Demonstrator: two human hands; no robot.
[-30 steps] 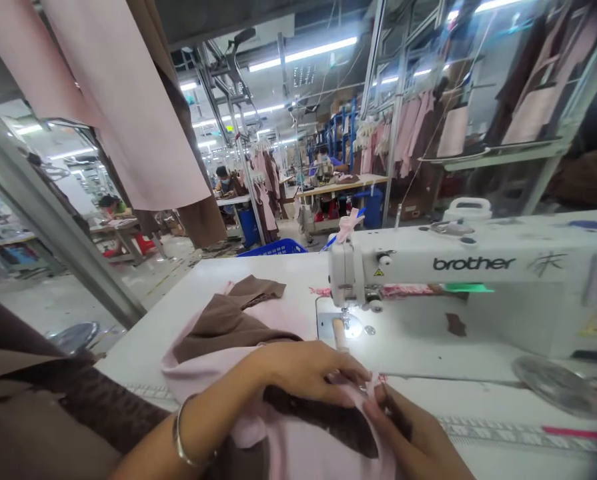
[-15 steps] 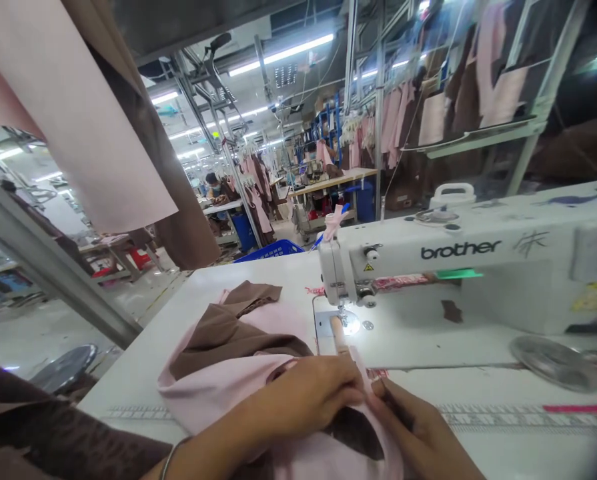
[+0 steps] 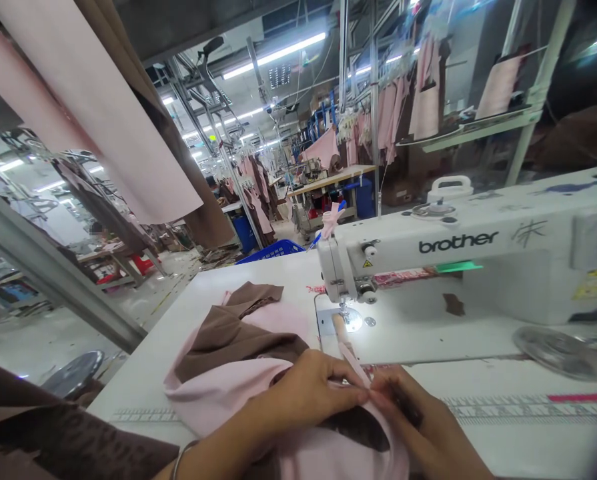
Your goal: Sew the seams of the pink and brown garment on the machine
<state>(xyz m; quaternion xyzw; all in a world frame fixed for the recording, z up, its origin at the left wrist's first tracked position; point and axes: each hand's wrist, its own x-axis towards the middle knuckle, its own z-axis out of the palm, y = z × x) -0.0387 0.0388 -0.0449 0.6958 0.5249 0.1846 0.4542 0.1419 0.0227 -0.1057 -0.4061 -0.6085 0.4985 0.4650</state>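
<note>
From the head view, the left hand (image 3: 311, 393) is lying palm-down on a pink and brown garment (image 3: 238, 360), its fingers pressed together and reaching right along a folded pink edge (image 3: 354, 367). The right hand (image 3: 418, 423) is coming in from the lower right; its fingertips are meeting the left fingertips and pinching that same pink edge between them. A bracelet (image 3: 178, 460) is showing on the left wrist at the bottom of the frame.

The garment is lying bunched on the white worktop (image 3: 188, 300), just in front of and to the left of the sewing machine (image 3: 458, 267). The pinched edge is running up toward the presser foot (image 3: 345, 313), stopping short of the lit needle plate (image 3: 354, 322). A measuring tape strip (image 3: 503, 407) is running along the worktop's near edge, to the right of the hands.

Bare worktop is lying open left of and beyond the garment, up to the far edge, where a blue basket (image 3: 273, 250) is standing behind. To the right, the machine's arm is closing off the space above the bed. Pink cloth panels (image 3: 103, 133) are hanging overhead at left.
</note>
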